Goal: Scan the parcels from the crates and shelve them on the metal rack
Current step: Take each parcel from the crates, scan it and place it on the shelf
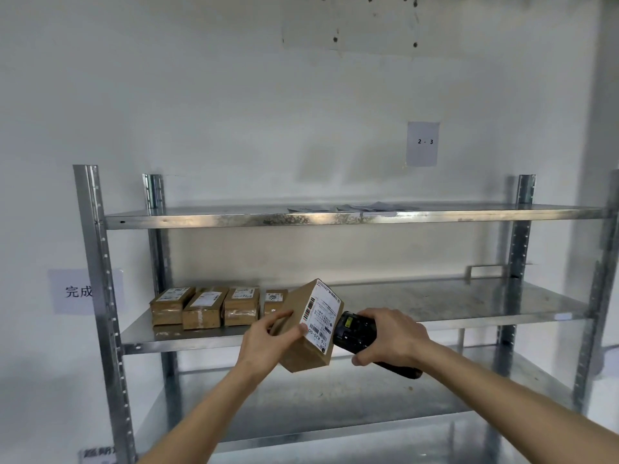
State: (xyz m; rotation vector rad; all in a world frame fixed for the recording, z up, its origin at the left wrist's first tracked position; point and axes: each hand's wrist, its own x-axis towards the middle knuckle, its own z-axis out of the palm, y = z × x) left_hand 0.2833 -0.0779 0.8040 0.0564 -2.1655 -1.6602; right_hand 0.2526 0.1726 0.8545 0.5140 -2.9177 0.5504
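Left hand (268, 333) grips the cardboard parcel (310, 326), right hand (390, 334) the handheld scanner (355, 331); best keep the label facing its window squarely.

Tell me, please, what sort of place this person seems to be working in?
Probably a small parcel storeroom or sorting room. A bare metal rack holds labelled parcels, a location sheet marked 2 - 3 hangs on the wall, and the right hand aims a handheld scanner at a held parcel.
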